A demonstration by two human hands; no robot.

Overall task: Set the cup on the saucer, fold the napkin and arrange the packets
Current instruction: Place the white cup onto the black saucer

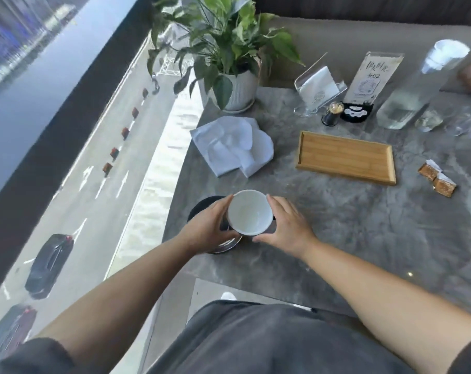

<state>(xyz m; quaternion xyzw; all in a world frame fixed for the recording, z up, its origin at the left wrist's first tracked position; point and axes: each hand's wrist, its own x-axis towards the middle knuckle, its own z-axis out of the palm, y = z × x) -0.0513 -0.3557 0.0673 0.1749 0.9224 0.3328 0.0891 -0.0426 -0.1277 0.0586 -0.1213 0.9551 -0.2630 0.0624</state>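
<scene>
A white empty cup [250, 212] is held between both my hands over a black saucer [202, 205] near the table's left front edge. My left hand [210, 225] wraps the cup's left side and my right hand [285, 222] presses its right side. Whether the cup rests on the saucer or hangs just above it I cannot tell. A crumpled white napkin [233, 145] lies unfolded beyond the cup. Two brown packets [437, 177] with white ends lie at the right, past a bare wooden tray [345, 156].
A potted plant [229, 85] stands at the table's far left corner. Along the back are a clear napkin holder [316, 87], a toothpick jar [333, 113], a table sign [368, 76], a glass carafe [415, 93] and glasses [431, 120]. The table's left edge borders a window onto a street.
</scene>
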